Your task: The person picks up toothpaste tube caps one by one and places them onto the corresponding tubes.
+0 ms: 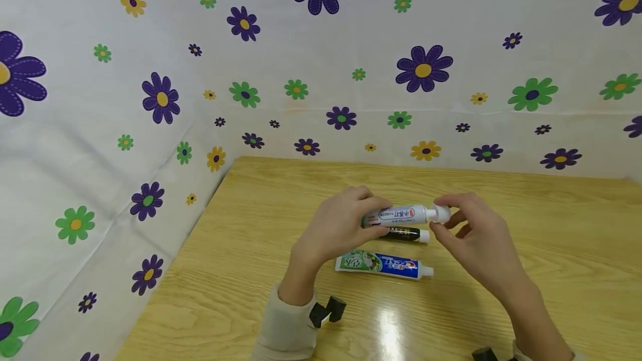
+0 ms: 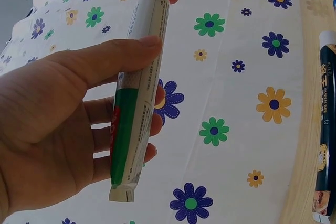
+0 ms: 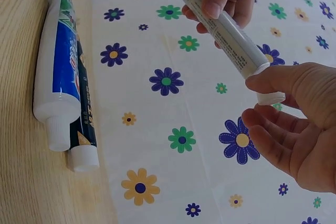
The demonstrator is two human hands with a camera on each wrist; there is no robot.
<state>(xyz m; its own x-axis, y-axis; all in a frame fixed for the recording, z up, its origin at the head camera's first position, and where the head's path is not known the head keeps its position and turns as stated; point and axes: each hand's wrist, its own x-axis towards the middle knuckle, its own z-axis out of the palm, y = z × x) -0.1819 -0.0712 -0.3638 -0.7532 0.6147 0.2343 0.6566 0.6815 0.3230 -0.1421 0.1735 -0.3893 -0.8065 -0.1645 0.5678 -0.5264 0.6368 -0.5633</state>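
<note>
A white toothpaste tube with a green tail end point(image 1: 403, 214) is held above the table, lying nearly level. My left hand point(image 1: 333, 222) grips its body, thumb on one side and fingers on the other, as the left wrist view shows the tube point(image 2: 148, 22) too. At the tube's right end, my right hand point(image 1: 478, 235) pinches the white cap point(image 1: 442, 214) between thumb and fingers. A narrower white neck shows beside the cap; whether the cap is loose I cannot tell. Below lie a black toothpaste tube point(image 1: 408, 234) and a blue and green toothpaste tube point(image 1: 391, 264), both with white caps pointing right.
The wood-grain table point(image 1: 241, 249) carries the two lying tubes. A white cloth with printed flowers point(image 1: 371, 93) hangs along the table's back and left sides. Black wrist mounts point(image 1: 328, 312) sit at the sleeves.
</note>
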